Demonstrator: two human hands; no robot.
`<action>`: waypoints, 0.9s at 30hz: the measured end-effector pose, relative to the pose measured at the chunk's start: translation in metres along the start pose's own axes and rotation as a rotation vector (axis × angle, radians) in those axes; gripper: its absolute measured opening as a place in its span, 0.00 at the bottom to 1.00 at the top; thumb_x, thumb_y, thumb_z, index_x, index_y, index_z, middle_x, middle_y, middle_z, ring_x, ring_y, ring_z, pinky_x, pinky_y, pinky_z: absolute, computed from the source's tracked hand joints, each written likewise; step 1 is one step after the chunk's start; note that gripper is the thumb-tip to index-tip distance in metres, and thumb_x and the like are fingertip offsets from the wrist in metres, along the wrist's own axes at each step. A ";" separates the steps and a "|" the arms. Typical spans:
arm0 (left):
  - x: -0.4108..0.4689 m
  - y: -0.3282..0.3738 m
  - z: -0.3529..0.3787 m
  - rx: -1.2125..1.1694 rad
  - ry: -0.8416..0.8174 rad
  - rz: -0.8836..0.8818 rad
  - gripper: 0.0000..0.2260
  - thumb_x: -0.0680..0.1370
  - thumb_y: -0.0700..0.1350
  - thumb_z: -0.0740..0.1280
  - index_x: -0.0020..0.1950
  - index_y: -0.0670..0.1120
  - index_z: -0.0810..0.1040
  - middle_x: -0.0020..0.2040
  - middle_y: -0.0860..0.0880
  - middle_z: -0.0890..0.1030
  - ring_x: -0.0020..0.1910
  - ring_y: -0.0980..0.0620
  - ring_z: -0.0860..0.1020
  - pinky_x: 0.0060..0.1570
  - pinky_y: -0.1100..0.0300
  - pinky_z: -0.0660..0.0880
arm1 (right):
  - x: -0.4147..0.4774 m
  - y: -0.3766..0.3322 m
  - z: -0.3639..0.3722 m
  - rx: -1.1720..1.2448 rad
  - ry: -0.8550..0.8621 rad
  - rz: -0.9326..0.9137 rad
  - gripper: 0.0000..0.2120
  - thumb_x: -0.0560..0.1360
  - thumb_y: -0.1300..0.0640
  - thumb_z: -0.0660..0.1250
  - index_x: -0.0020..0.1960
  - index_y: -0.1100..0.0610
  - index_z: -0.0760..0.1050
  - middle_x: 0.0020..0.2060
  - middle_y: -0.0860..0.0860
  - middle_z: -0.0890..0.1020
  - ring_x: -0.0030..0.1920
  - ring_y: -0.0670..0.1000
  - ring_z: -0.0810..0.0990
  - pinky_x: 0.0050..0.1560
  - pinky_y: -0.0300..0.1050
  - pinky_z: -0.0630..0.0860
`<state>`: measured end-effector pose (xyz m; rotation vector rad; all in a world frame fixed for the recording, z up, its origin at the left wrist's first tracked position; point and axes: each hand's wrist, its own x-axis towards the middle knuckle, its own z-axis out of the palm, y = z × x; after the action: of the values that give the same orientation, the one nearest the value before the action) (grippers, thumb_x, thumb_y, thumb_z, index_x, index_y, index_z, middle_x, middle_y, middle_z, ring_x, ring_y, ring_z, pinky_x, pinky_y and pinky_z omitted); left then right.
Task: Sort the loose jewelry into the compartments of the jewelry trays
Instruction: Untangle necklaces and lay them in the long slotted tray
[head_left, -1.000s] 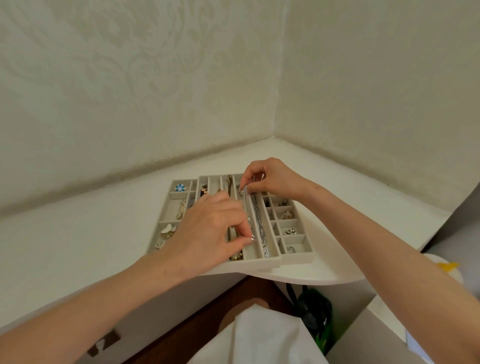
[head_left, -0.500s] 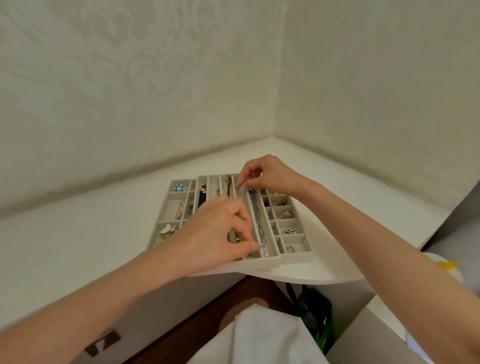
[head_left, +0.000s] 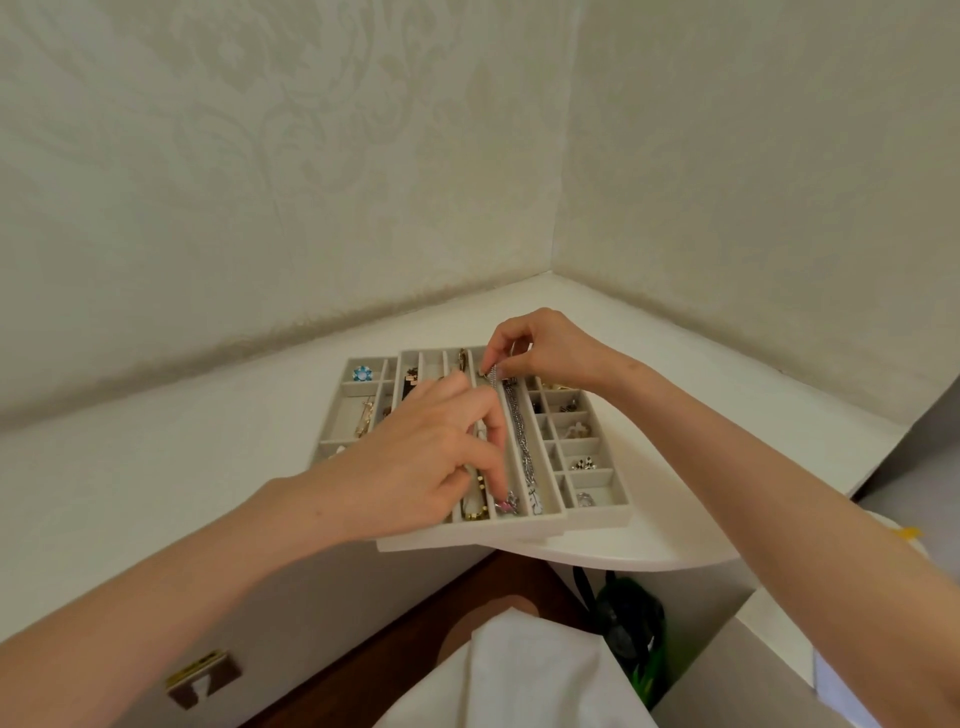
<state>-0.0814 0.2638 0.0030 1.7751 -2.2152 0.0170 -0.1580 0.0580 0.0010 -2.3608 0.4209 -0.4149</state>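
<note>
Left hand (head_left: 415, 462) has slid toward 6 o'clock along the long slot, fingertips pinched on the silver chain's (head_left: 506, 503) near end, right hand (head_left: 540, 348) pinching its 12 o'clock end — chain now stretched in the middle jewelry tray (head_left: 470, 530), nearly seated.

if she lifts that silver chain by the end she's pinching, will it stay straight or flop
Probably flop: the silver chain is fine links lying slack along its long compartment. It likely hangs limp from the right hand and may swing or snag. It looks light, though that is a guess.
</note>
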 end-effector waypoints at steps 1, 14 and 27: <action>0.001 0.000 0.000 -0.002 -0.005 0.006 0.18 0.70 0.39 0.57 0.44 0.58 0.82 0.48 0.59 0.71 0.51 0.65 0.62 0.52 0.70 0.57 | 0.000 0.000 -0.001 -0.005 0.002 0.001 0.14 0.68 0.65 0.72 0.36 0.46 0.79 0.40 0.57 0.83 0.36 0.45 0.73 0.40 0.32 0.71; 0.002 0.001 0.003 -0.085 -0.097 0.028 0.19 0.71 0.39 0.55 0.45 0.57 0.82 0.49 0.59 0.72 0.50 0.63 0.63 0.54 0.67 0.59 | 0.004 0.003 0.001 -0.101 0.056 -0.018 0.07 0.70 0.65 0.69 0.42 0.54 0.81 0.35 0.50 0.78 0.30 0.38 0.71 0.37 0.28 0.68; 0.002 0.001 0.002 -0.008 -0.031 0.077 0.19 0.72 0.45 0.52 0.44 0.56 0.83 0.39 0.60 0.80 0.42 0.57 0.68 0.48 0.65 0.58 | 0.010 0.004 0.004 -0.151 0.063 -0.041 0.07 0.70 0.65 0.68 0.42 0.53 0.80 0.32 0.45 0.76 0.29 0.38 0.71 0.35 0.30 0.67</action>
<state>-0.0832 0.2615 0.0023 1.6966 -2.3006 -0.0024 -0.1477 0.0536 -0.0029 -2.5112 0.4477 -0.4928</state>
